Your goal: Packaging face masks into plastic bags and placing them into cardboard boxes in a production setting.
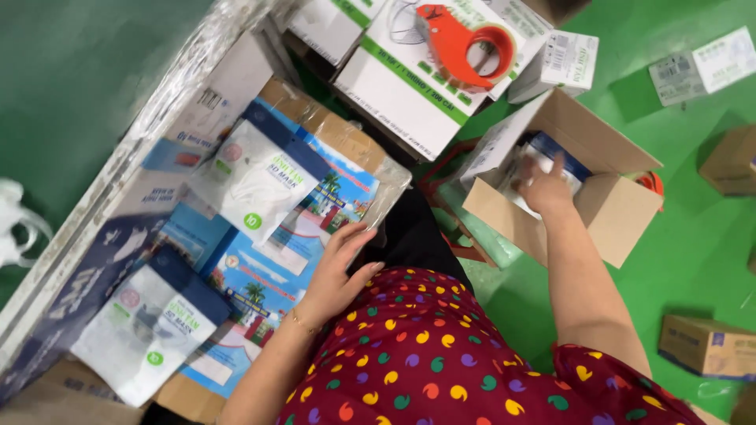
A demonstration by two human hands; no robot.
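Two hands, left hand fingers spread on mask packets, right hand fingers open in carton, green floor

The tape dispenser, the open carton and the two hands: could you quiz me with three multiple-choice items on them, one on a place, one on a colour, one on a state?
1. Where does the tape dispenser lie?
A. on the green floor
B. on a white box with a green stripe
C. inside the open carton

2. What colour is the tape dispenser?
A. blue
B. yellow
C. red-orange

3. What is the right hand doing?
A. reaching into the open carton
B. holding the tape dispenser
C. resting on the dotted dress

Answers:
1 B, it rests on top of the white box at the top of the view.
2 C, its body is bright red-orange.
3 A, its fingers press on packets inside the open carton, while the left hand lies flat on the pile of mask packets.
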